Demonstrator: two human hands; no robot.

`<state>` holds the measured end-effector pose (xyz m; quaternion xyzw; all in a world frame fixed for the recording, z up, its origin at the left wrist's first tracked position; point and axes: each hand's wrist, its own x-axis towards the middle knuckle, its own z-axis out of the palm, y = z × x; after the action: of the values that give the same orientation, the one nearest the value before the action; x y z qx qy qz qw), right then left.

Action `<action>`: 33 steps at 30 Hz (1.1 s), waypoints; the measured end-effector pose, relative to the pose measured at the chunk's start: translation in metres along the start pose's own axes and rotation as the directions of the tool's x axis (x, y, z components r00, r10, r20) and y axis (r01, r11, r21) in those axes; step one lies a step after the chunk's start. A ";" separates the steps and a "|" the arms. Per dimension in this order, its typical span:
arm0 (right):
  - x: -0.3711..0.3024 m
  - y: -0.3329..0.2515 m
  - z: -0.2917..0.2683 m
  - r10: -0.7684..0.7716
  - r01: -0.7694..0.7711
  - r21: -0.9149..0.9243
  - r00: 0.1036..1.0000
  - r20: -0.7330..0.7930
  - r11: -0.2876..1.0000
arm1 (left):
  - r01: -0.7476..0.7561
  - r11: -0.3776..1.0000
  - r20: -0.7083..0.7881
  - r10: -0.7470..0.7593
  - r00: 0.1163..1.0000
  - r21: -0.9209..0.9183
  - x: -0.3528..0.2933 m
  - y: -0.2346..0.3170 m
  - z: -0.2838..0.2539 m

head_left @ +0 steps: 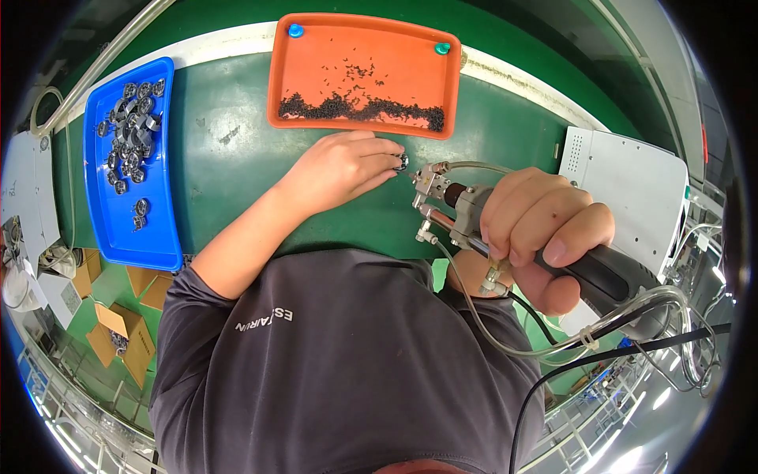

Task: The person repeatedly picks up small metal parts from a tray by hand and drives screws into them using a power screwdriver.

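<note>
My left hand [353, 168] rests on the green worktop, fingers pressed together around a small dark, shiny round part [403, 162]. Most of that part is hidden by the fingertips. In my right hand [549, 229] is a power screwdriver [604, 276] with a black grip, a metal nose and hoses attached. Its nose points left at the small part, a short gap away. Beyond the left hand lies an orange tray [371, 67] with many tiny black screws [355, 107] heaped along its near side. At left, a blue tray [146, 241] holds several round metal parts [134, 134].
A white boxy unit [624, 186] stands at the right end of the green worktop [225, 174]. Clear hoses and a black cable [553, 371] trail from the screwdriver across the lower right. Cardboard boxes [122, 340] sit on the floor at lower left.
</note>
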<state>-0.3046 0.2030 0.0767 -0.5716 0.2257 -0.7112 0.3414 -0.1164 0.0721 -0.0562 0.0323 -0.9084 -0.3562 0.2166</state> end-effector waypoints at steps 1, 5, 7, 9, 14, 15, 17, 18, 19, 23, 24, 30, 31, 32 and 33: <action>0.000 0.001 0.000 -0.002 0.002 -0.003 1.000 -0.002 1.000 | 0.003 1.000 0.006 -0.003 1.000 0.001 0.001 0.000 -0.001; 0.000 0.001 -0.001 0.009 -0.009 -0.005 1.000 0.006 1.000 | 0.003 1.000 0.012 -0.003 1.000 0.005 0.000 0.000 -0.001; 0.001 0.002 0.000 -0.001 0.001 -0.020 1.000 0.007 1.000 | 0.004 1.000 0.011 -0.004 1.000 0.009 0.000 -0.001 -0.001; 0.001 0.001 -0.001 -0.001 0.001 -0.015 1.000 0.013 1.000 | 0.001 1.000 0.011 -0.001 1.000 0.010 0.001 0.000 -0.001; -0.001 0.000 -0.001 -0.008 0.008 -0.022 1.000 0.015 1.000 | -0.003 1.000 0.020 0.002 1.000 0.020 0.001 0.000 0.000; -0.002 -0.001 -0.001 -0.001 0.001 -0.013 1.000 0.022 1.000 | -0.003 1.000 0.020 0.002 1.000 0.020 0.000 0.000 0.000; -0.003 -0.001 0.000 0.006 -0.006 -0.004 1.000 0.028 1.000 | -0.007 1.000 0.017 0.006 1.000 0.019 0.000 0.001 0.001; -0.003 -0.001 0.000 0.000 0.000 -0.012 1.000 0.024 1.000 | -0.005 1.000 0.017 0.005 1.000 0.020 -0.001 0.002 0.002; -0.004 -0.001 0.000 -0.005 0.005 -0.020 1.000 0.020 1.000 | -0.005 1.000 0.016 0.005 1.000 0.021 -0.002 0.002 0.003; -0.002 -0.001 0.000 0.028 -0.027 -0.031 0.999 0.020 0.999 | -0.007 1.000 0.019 0.007 1.000 0.011 0.000 0.000 0.002; -0.001 0.000 0.001 0.032 -0.031 -0.041 0.999 0.012 0.999 | -0.009 1.000 0.021 0.009 1.000 0.005 0.002 -0.001 0.002; 0.010 0.001 0.012 0.052 -0.053 -0.134 0.999 -0.017 0.990 | -0.031 0.999 -0.023 0.031 0.999 0.022 0.009 -0.002 -0.002; 0.012 -0.001 0.017 0.053 -0.061 -0.198 0.998 -0.046 0.978 | -0.059 0.997 -0.015 0.060 0.998 0.040 0.012 0.001 -0.001; 0.012 0.003 0.025 0.026 -0.026 -0.131 1.000 -0.007 0.991 | -0.039 0.993 -0.019 0.041 0.999 0.115 0.002 0.004 -0.010; 0.010 0.008 0.033 0.082 -0.098 -0.161 0.991 -0.106 0.982 | -0.008 0.975 0.065 -0.007 0.998 0.223 -0.007 0.004 -0.007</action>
<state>-0.2718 0.1923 0.0856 -0.5514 0.3264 -0.7011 0.3129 -0.1068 0.0726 -0.0516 0.0445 -0.9493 -0.2527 0.1817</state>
